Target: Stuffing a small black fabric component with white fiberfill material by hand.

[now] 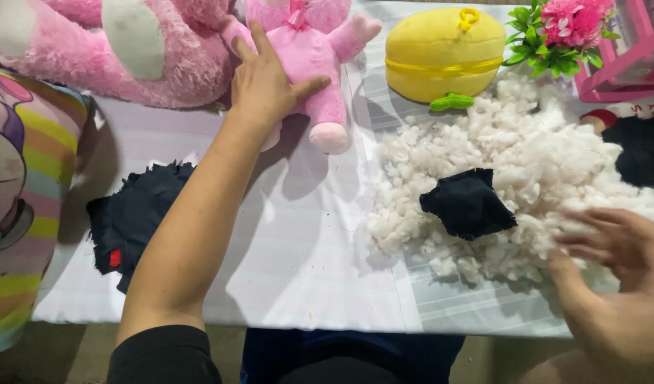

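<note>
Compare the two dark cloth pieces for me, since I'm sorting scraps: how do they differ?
The dark cloth on the left lies flat on the white table cover, partly behind the left forearm; the small dark piece sits on the white stuffing pile. The left one is larger, with a red tag; the small one shows none. Both have ragged edges, and neither is touched by the hands.

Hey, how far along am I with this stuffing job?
Early. Laid out: the loose white fibre stuffing, with a small dark cloth piece on it. In hand: your left hand rests on the small pink plush toy; your right hand touches the stuffing. Untouched: the frayed dark cloth.
</note>
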